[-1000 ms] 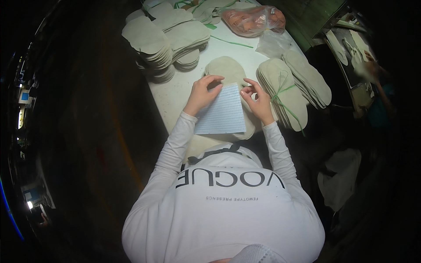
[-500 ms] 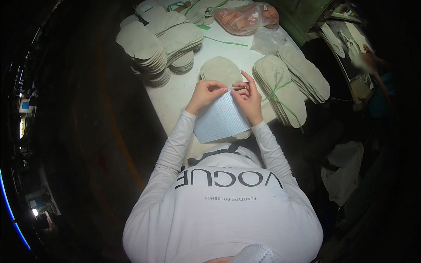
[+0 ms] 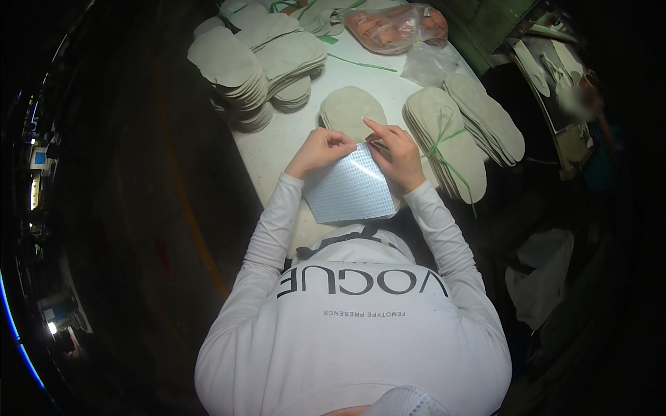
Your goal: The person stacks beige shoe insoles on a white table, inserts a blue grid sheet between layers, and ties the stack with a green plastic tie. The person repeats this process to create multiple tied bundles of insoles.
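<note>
A pale blue sheet (image 3: 350, 188), covered in rows of small printed marks like a label sheet, slopes down toward me over the near end of the table. My left hand (image 3: 320, 153) is closed on its upper left corner, thumb and fingertips pinched together. At the upper right corner, my right hand (image 3: 400, 157) pinches the same edge, its index finger raised and pointing inward. Anything small between the fingertips is too tiny to make out. Directly beyond my hands lies a stack of pale grey-green insole-shaped pieces (image 3: 352, 104), its near part hidden under hands and sheet.
The white table (image 3: 354, 73) also bears a stack of insole pieces tied with green string (image 3: 437, 125) on the right, with another stack (image 3: 485, 121) beside it. Several piles (image 3: 225, 62) stand far left. A clear bag of orange-brown pieces (image 3: 399, 29) lies at the back.
The sheet has tilted and now catches a bright reflection near its top. My right index finger has swung left and lower, and both hands have shifted slightly.
</note>
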Demonstrator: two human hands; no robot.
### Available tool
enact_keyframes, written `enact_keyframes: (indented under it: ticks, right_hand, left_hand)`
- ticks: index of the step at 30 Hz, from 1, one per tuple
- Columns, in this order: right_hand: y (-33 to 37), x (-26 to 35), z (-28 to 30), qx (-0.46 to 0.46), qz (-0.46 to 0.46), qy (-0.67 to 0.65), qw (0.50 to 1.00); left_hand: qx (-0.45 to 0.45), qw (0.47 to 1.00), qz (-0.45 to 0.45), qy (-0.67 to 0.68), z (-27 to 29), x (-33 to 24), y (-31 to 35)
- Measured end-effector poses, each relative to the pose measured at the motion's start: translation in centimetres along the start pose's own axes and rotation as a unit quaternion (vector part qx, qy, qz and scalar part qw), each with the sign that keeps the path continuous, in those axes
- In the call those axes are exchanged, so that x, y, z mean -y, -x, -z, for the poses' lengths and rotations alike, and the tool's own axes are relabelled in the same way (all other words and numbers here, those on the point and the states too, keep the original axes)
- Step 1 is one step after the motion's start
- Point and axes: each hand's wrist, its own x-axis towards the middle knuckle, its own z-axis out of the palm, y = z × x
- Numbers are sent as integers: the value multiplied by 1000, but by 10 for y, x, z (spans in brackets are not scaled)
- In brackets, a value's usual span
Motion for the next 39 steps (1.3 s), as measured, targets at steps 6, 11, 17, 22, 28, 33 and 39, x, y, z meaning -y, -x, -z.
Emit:
enact_keyframes:
  ticks: [6,11,17,22,28,33,39]
  right_hand:
    - [2,7,-6,-42,-103,-126,986]
    - [5,12,-9,22,-45,-144,988]
    - [4,12,-9,17,-51,-190,980]
    - [3,9,-10,68,27,-146,987]
    - [4,9,-15,43,-63,-243,967]
    - [-6,-2,-8,-11,-219,-385,897]
    - [1,-7,2,100,-58,-75,991]
  left_hand:
    - [13,1000,5,-13,1,0,1]
    - [21,1000,0,6,0,1,2]
    - [35,999,8,4,-5,1,0]
    - [37,999,-29,14,-8,2,-1]
    - [39,999,13,7,-5,6,3]
    - [-156,984,75,33,37,43,25]
    - [-510,841,177,13,58,95,50]
